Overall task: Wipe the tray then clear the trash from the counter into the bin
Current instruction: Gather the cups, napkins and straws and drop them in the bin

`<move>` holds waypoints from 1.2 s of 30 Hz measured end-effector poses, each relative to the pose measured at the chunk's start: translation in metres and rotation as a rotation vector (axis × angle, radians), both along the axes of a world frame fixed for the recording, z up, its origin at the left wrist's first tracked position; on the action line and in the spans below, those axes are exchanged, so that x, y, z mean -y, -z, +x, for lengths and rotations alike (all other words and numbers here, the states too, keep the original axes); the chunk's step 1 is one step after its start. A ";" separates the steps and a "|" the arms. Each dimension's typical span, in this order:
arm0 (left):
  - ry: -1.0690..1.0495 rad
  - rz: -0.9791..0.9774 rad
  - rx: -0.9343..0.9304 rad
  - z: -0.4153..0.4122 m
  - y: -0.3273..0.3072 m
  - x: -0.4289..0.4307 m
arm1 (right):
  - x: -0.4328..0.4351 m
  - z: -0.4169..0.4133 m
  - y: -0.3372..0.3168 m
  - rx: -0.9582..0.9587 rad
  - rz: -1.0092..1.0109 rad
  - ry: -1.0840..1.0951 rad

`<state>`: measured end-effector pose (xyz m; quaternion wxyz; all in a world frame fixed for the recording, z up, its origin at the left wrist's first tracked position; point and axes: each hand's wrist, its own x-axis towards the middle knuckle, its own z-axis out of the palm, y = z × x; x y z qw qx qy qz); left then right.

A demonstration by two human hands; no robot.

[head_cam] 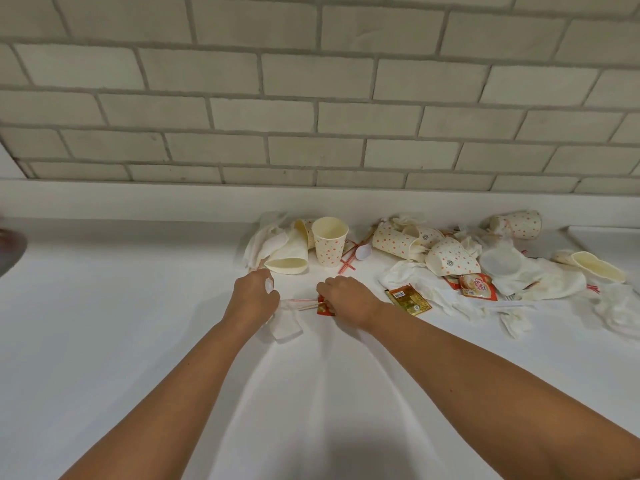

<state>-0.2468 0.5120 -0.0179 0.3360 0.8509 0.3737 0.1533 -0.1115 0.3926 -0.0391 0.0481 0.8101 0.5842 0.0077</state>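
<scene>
Since the trash lies in a loose drift along the back of the counter, both hands are set just in front of the upright cup, where the small, flat bits lie that cannot be swept up in one grab. Nearer the person than that cup and slightly to its left, the left hand is curled with a white scrap pinched at its fingertips, seemingly gathering as it goes; a flat napkin lies just beneath it. Directly in front of the cup, the right hand bends its fingers down onto a red sachet, pinching its edge, with a thin straw running between the two hands. Tipped cups and crumpled napkins crowd both sides of the upright cup, and a brown sachet sits to its right, close to the right wrist. Neither bin nor tray can be made out for certain, so my judgement is that the clearing is under way, with most of the litter still to lift
</scene>
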 end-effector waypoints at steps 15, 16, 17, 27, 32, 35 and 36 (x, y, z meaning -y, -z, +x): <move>0.150 -0.035 -0.019 0.027 -0.003 0.072 | 0.109 0.015 -0.026 -0.392 0.151 0.321; 0.167 -0.040 -0.014 0.031 -0.004 0.081 | 0.119 0.016 -0.030 -0.402 0.161 0.337; 0.184 -0.050 -0.005 0.036 -0.004 0.092 | 0.132 0.018 -0.033 -0.418 0.174 0.360; 0.341 -0.148 -0.015 0.076 -0.016 0.230 | 0.284 0.026 -0.059 -0.547 0.296 0.623; 0.464 -0.270 -0.009 0.089 -0.016 0.314 | 0.376 0.025 -0.057 -0.601 0.337 0.791; 0.549 -0.297 0.005 0.096 -0.011 0.366 | 0.430 0.021 -0.051 -0.618 0.349 0.861; 0.574 -0.295 0.015 0.098 -0.010 0.384 | 0.446 0.020 -0.050 -0.621 0.354 0.877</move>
